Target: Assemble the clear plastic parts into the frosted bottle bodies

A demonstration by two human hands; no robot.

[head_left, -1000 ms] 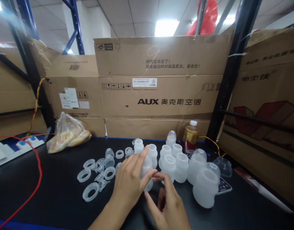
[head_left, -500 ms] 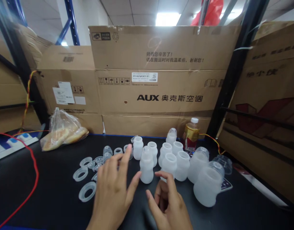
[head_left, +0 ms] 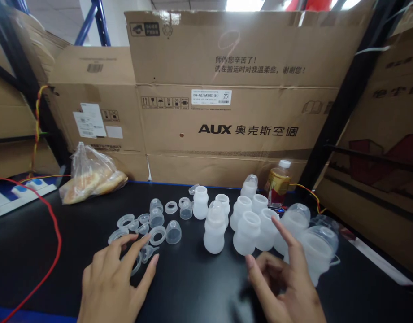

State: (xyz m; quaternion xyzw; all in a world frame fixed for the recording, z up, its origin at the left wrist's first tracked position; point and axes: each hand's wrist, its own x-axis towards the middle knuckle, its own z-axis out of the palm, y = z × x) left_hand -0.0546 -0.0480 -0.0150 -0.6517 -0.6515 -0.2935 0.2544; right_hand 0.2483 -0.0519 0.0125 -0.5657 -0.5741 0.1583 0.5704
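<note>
Ten or so frosted plastic bottles [head_left: 215, 233] stand on a black counter [head_left: 196, 287], bunched right of centre, with the largest at the right end leaning slightly. To their left lie scattered clear rings [head_left: 158, 235], small domed caps [head_left: 173, 232] and a little funnel piece [head_left: 147, 253].

The left hand [head_left: 110, 278] sits at the front edge of that scatter, its grip spread wide and empty. Its fingertips reach over one ring near the funnel piece, though whether they touch it is hard to tell. The right hand [head_left: 283, 287] is just in front of the bottles, its grip loosely curled and holding nothing. One finger points up before the right-hand bottles, and another fingertip ends just beside the nearest front bottle.

Behind the bottles stands a capped drink bottle [head_left: 276, 190], against a large AUX carton [head_left: 226, 121]. A bag of bread [head_left: 90, 175] sits at the back left of the counter, near a power strip [head_left: 21, 193]. A red wire [head_left: 56, 242] runs along the left side.
</note>
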